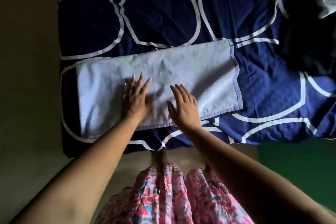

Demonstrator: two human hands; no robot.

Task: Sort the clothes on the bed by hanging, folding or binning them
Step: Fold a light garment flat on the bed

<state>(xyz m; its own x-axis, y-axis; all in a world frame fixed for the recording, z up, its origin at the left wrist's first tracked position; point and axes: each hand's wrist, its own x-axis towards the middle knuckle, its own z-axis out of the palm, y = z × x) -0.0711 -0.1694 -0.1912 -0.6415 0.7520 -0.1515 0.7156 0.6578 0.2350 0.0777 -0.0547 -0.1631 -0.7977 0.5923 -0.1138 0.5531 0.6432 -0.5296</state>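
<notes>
A pale blue cloth point(190, 63) with a darker blue hem lies folded into a long rectangle on the bed point(160, 11), near its front edge. My left hand point(135, 96) lies flat on the cloth's middle with fingers straight; it looks blurred. My right hand point(183, 103) rests flat on the cloth just to the right, fingers spread. Neither hand grips the fabric.
The bed has a dark navy cover with white ring shapes. A whitish garment point(327, 3) lies at the far right edge beside a dark heap point(309, 45). Bare floor point(27, 78) runs along the left. A green surface point(298, 160) shows at lower right.
</notes>
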